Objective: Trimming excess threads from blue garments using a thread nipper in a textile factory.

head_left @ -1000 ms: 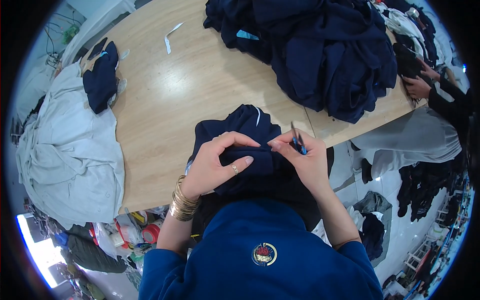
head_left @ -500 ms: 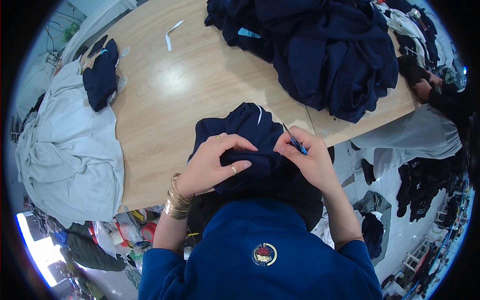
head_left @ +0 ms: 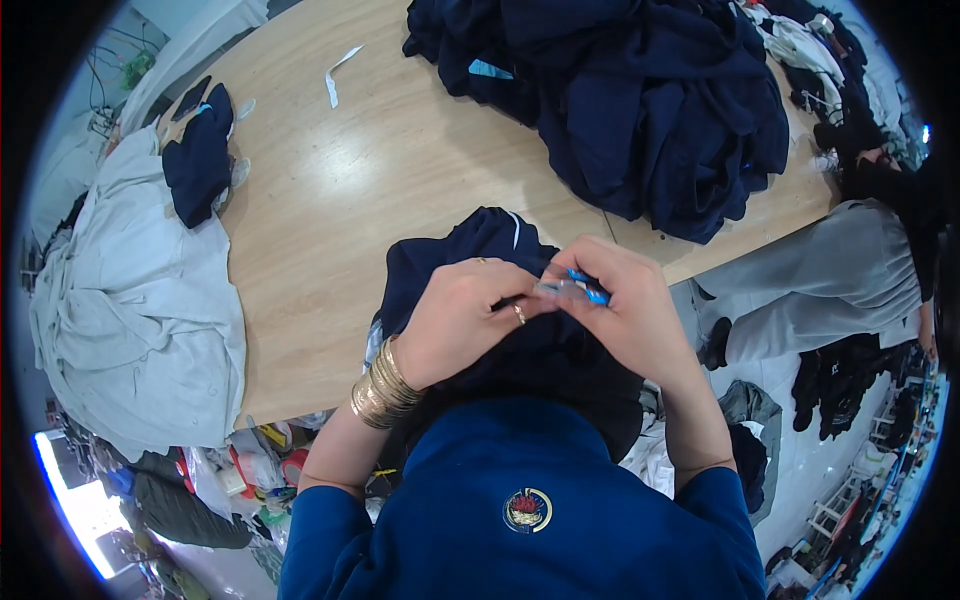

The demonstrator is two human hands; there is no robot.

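Observation:
A navy garment [head_left: 425, 268] lies bunched at the table's near edge, partly over my lap, with a thin white strip [head_left: 516, 232] on its upper fold. My right hand [head_left: 632, 305] is closed around small thread snips with blue handles [head_left: 594, 291]; their blade is blurred. From the left, my left hand [head_left: 455, 315], with rings and stacked gold bangles, reaches across the garment. Its thumb and fingers pinch together right at my right fingertips. What sits in that pinch is too small and smeared to make out.
A large navy garment pile [head_left: 660, 120] covers the far right of the wooden table [head_left: 330, 200]. Pale grey cloth [head_left: 150, 310] hangs over its left end, under a small navy piece [head_left: 198, 155]. A white paper scrap [head_left: 335, 80] lies far back. At right stands a person in grey trousers [head_left: 820, 285].
My hands have come together: the left moved right until its fingers meet the right hand's. The snips have turned in my right hand. The person at right has shifted, arm now lowered.

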